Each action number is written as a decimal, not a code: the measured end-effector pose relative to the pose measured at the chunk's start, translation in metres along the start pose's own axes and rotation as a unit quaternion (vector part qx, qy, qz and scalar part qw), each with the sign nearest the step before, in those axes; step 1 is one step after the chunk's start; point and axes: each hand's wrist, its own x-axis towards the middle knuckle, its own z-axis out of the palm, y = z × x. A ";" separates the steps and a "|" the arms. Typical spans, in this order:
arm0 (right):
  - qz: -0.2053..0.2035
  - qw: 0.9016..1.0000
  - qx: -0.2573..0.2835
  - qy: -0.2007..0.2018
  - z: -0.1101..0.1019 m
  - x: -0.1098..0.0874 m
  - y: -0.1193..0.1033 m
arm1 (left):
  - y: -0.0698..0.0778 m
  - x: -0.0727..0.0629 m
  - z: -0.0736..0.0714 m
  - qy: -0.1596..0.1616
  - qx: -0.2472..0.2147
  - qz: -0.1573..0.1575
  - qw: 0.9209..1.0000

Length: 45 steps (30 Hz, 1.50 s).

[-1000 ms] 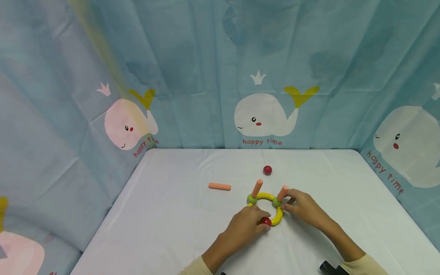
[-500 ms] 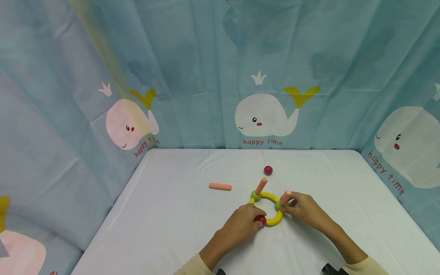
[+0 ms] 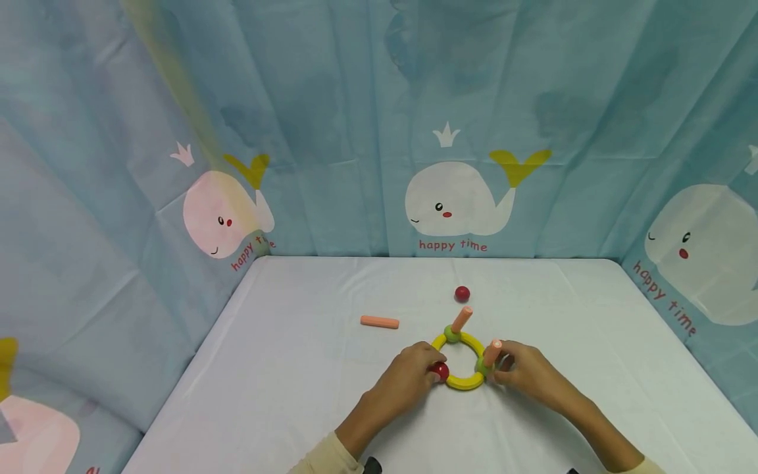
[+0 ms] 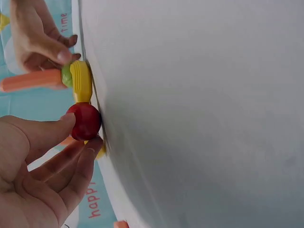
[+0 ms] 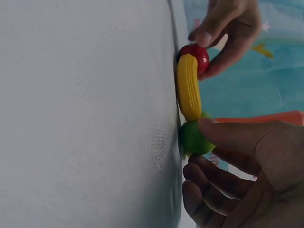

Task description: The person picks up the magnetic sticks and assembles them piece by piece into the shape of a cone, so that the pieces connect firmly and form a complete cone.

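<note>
A ring of curved yellow pieces [image 3: 465, 382] joined by balls lies on the table. My left hand [image 3: 405, 376] pinches the red ball [image 4: 86, 122] at the ring's left side between thumb and fingers. At the right side, my right hand [image 3: 533, 374] pinches a green ball [image 5: 194, 137] with its thumb and fingers. An orange stick [image 3: 493, 352] rises from that ball, leaning. Another green ball [image 3: 453, 334] at the ring's far side bears a second orange stick [image 3: 462, 318], also tilted.
A loose red ball [image 3: 462, 293] lies behind the ring on the white table [image 3: 284, 368]. Off to the left is a loose orange stick [image 3: 379, 322]. A blue whale-print curtain [image 3: 331, 164] hangs behind and at the sides.
Both hands have turned the ring clockwise as seen from above. The left hand with the red ball moved left and away; the right-hand green ball came nearer, and the far stick shifted right.
</note>
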 end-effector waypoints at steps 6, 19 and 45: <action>-0.026 0.999 0.000 -0.035 0.000 -0.005 -0.002 | -0.005 -0.002 -0.001 0.019 0.009 -0.050 0.999; -0.079 0.995 -0.057 -0.018 -0.005 0.010 -0.001 | -0.001 0.002 0.003 0.008 -0.006 -0.131 0.991; -0.069 0.995 -0.004 -0.078 0.002 0.006 0.000 | -0.021 0.017 -0.002 0.045 -0.033 -0.084 0.995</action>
